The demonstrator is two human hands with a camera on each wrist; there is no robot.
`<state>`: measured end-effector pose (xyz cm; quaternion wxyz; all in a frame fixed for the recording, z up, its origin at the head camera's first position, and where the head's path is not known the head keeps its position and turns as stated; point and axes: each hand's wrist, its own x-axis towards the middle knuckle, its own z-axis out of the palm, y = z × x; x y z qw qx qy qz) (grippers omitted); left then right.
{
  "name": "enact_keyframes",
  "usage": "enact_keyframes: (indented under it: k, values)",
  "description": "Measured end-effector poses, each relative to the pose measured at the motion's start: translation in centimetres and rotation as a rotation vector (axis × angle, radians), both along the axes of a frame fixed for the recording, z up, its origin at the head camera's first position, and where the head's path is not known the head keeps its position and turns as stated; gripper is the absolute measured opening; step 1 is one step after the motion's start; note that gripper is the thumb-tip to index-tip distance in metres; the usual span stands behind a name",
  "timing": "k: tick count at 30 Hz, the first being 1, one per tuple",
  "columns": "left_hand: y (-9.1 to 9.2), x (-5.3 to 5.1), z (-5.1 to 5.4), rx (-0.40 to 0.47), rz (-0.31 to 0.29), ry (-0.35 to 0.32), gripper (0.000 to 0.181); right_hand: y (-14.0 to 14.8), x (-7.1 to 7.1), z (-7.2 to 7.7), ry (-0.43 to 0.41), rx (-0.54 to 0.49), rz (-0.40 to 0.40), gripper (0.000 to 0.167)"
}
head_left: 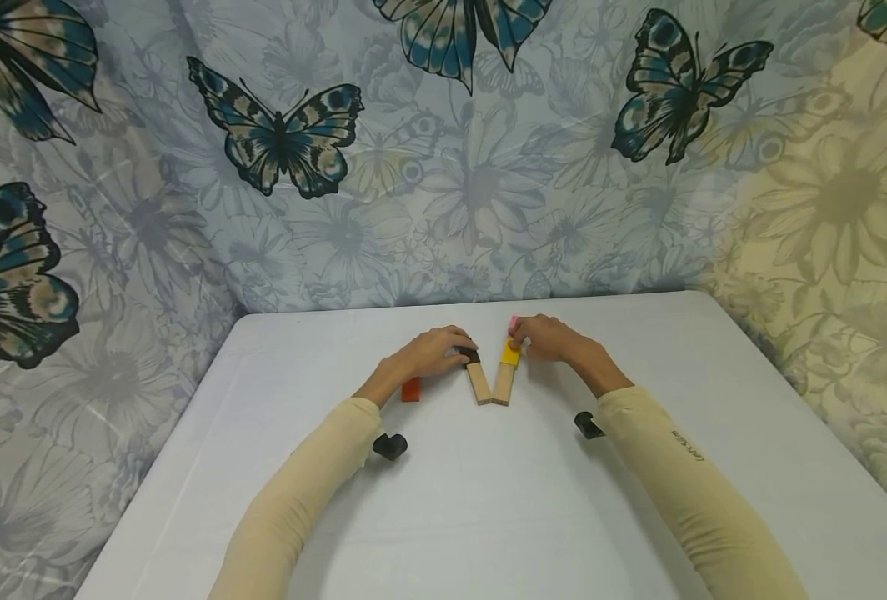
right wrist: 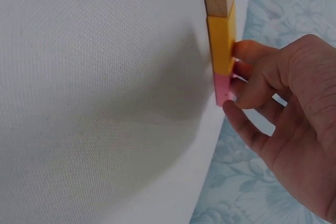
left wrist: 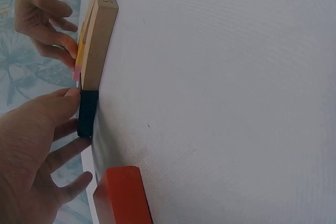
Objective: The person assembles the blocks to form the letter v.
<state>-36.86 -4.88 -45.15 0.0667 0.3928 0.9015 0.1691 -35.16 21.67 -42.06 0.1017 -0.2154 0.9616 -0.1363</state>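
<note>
Two plain wooden blocks, the left one (head_left: pixel 478 385) and the right one (head_left: pixel 502 387), lie with their near ends together in a V. A dark block (left wrist: pixel 88 113) continues the left arm of the V, and my left hand (head_left: pixel 432 352) holds it between thumb and fingers. Along the right arm come a yellow block (right wrist: pixel 221 43) and, at the far end, a pink block (right wrist: pixel 222 87). My right hand (head_left: pixel 552 337) pinches the pink one, its fingers also beside the yellow. Below my left hand lies a red-orange block (head_left: pixel 410 390).
All the blocks lie on a white-covered table (head_left: pixel 481 508). Behind it hangs a cloth (head_left: pixel 481 183) printed with flowers and butterflies. Black wrist devices, one at the left (head_left: pixel 390 447) and one at the right (head_left: pixel 588 425), hang under the sleeves. The table's far edge runs just beyond the hands.
</note>
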Motion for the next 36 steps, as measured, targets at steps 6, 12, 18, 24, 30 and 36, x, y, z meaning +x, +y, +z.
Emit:
enact_keyframes:
  k: [6,12,18,24,30,36]
  values:
    - [0.12,0.08,0.32,-0.005,0.014,-0.003,0.04,-0.03,0.12,-0.05,0.007,0.004,0.013,0.04]
    - [0.2,-0.01,0.45,-0.005,0.0,-0.01,0.036,-0.06,0.13,-0.08,0.003,0.002,0.008,0.04]
    - [0.21,-0.13,0.38,-0.003,-0.015,-0.008,0.035,0.0,0.07,-0.07,-0.003,0.017,-0.001,0.04]
    - [0.26,-0.14,0.28,0.006,-0.019,-0.015,0.036,0.03,0.09,-0.03,-0.015,0.015,-0.012,0.039]
    - [0.3,-0.01,0.24,0.01,-0.027,-0.014,0.036,0.1,0.05,-0.07,-0.01,0.005,0.004,0.04]
    - [0.42,0.21,0.35,0.002,-0.007,-0.018,0.039,0.08,-0.08,-0.16,-0.011,-0.002,0.001,0.042]
